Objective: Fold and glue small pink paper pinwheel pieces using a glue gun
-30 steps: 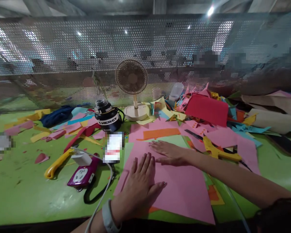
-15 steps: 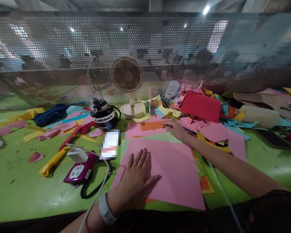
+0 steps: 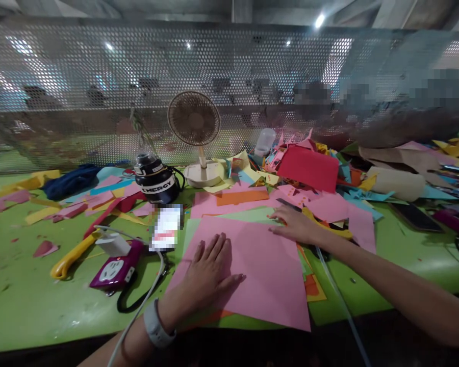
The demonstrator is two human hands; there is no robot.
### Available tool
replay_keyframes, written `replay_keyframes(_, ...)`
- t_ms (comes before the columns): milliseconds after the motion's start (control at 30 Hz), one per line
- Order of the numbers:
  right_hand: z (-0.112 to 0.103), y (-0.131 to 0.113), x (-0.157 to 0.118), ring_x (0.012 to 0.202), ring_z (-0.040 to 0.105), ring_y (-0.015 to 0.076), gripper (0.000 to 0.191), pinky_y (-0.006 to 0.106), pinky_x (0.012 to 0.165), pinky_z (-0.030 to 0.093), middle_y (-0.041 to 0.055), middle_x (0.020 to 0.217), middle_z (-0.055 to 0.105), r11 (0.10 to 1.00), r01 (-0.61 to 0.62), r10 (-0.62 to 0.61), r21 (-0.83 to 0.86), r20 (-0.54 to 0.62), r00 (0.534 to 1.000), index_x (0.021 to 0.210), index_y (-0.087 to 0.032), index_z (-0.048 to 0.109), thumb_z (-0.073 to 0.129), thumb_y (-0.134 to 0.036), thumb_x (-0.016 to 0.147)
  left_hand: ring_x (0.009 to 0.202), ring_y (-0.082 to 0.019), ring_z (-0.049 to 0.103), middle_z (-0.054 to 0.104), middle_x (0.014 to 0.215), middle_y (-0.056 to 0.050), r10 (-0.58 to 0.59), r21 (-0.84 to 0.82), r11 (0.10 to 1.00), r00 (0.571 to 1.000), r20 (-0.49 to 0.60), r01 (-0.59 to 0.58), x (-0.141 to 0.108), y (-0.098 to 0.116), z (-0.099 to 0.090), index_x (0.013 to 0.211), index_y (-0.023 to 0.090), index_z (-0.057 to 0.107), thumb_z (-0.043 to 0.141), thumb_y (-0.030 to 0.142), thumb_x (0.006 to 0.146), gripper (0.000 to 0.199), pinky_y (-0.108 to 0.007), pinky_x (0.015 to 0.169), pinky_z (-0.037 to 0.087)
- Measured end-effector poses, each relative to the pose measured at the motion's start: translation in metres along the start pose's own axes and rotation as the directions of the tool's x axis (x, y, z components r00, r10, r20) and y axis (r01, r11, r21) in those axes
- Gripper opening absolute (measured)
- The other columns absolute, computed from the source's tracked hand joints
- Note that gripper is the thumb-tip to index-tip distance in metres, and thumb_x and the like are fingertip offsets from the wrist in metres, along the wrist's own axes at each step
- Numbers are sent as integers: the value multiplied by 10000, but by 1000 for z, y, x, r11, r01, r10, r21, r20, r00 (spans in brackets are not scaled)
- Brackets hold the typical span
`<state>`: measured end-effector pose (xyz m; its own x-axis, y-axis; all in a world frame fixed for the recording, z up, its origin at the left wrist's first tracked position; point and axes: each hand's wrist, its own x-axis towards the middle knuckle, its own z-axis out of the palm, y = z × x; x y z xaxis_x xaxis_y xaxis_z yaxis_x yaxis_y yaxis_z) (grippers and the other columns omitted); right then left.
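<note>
A large pink sheet (image 3: 268, 275) lies on top of a stack of coloured paper at the table's front. My left hand (image 3: 204, 272) rests flat on its left part, fingers spread, a pale band on the wrist. Over the sheet's upper right edge is my right hand (image 3: 294, 224), fingers apart and holding nothing, beside the yellow handle (image 3: 329, 228) of a tool with a dark blade. Green paper (image 3: 248, 216) shows behind the pink sheet, and an orange strip (image 3: 243, 195) lies beyond it.
A fan (image 3: 202, 176) and a black bottle (image 3: 156, 183) stand at the back. A purple power block (image 3: 117, 272), a yellow-handled tool (image 3: 71, 260) and a lit phone (image 3: 167, 228) lie left. Paper scraps and a red piece (image 3: 309, 168) are heaped at the back right, near a dark phone (image 3: 416, 216).
My right hand has come back from the orange strip to the upper right edge of the pink sheet. My left hand stays on the sheet. The view has shifted slightly.
</note>
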<state>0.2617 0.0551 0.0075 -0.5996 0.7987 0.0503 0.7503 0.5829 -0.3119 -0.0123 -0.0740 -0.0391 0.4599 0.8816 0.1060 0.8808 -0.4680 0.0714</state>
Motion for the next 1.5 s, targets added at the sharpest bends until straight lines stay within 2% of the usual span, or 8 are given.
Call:
replay_keyframes(133,2,-6,-5,1067,600,299,420,456,970,423,170,1065,681,983,82,-77,-165,31,997,1001,-124,704,426,-430,929,1390,-372,288,337,1497,-217,1,-4,1000,1000,31,-1,0,2,-6,1460,85,319,292,644,905,788,-613,1068,270)
replay_keyframes(400,33,-15,-15,1385,322,341,844,530,1134,203,212,1485,363,968,75,-40,-240,147,988,1426,-81,410,237,-704,883,1413,-353,235,244,1537,-187,-7,0,1000,1000,-10,7,-5,4,-3,1492,110,230,307,613,919,766,-596,1096,240)
replay_keyframes(667,30,-11,47,1409,283,300,831,470,1147,211,176,1513,321,982,63,-40,-180,126,991,1463,-93,343,174,-684,904,1423,-343,196,223,1537,-185,-38,-77,996,999,34,40,-4,10,-15,1496,118,210,312,611,922,764,-613,1107,220)
replay_keyframes(800,25,-6,45,1400,304,298,835,466,1151,208,178,1497,354,985,91,-84,-144,53,995,1440,-72,384,141,-670,911,1429,-338,172,187,1551,-166,-30,-107,994,999,31,33,-5,9,-15,1506,136,167,317,608,923,765,-616,1116,199)
replay_keyframes(967,26,-10,39,1406,292,294,814,449,1152,214,153,1517,323,988,150,-139,-31,225,964,1458,-94,355,256,-677,898,1431,-338,163,167,1557,-161,-29,-114,993,999,36,33,-5,7,-11,1509,139,157,319,618,918,778,-611,1120,193)
replay_keyframes(1067,25,-12,47,1403,301,289,765,443,1147,226,138,1518,335,995,100,-98,-4,188,977,1461,-127,358,309,-647,903,1428,-345,174,175,1556,-163,-29,-107,994,999,19,31,-5,7,-9,1511,146,150,329,611,918,775,-618,1115,199)
replay_keyframes(1333,7,-18,11,1181,515,320,593,424,972,405,183,1263,583,998,23,-17,-55,118,993,1217,-121,595,598,-541,798,1422,-363,194,219,1544,-183,-17,-88,996,998,55,22,-1,5,-11,1492,113,230,304,644,907,794,-627,1106,200)
replay_keyframes(1500,3,-25,1,798,603,237,502,310,666,421,74,875,673,976,-213,200,40,212,956,1116,-159,603,720,-394,688,1417,-367,213,260,1539,-168,13,-105,995,997,77,-5,5,0,-9,1473,141,305,319,699,871,820,-621,1107,199)
